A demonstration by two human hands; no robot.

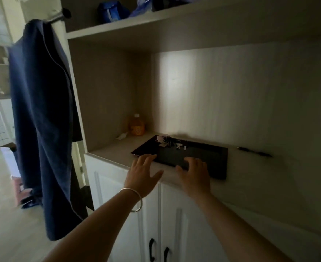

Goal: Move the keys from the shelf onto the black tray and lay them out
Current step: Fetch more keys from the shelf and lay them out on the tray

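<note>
Fingers (148, 157) of the left hand (142, 173) spread wide and holding nothing, their tips at the near-left edge of the black tray (203, 157); a silver bangle (135, 200) circles that wrist. The right hand (193, 173) is likewise splayed and empty, its fingertips over the tray's near rim. The tray lies flat on the shelf (114, 150) of a pale cabinet alcove. Inside it, a bunch of keys (170, 142) with small pale tags sits heaped at the far-left corner, next to the back wall; the remaining tray floor is bare. Behind and left of the tray, in the alcove corner, stands an orange bottle (137, 125) with a scrap of white paper (121, 136) beside it. A black pen (254, 151) lies on the shelf to the right, apart from the tray. A navy garment (42, 110) hangs at the left
</note>
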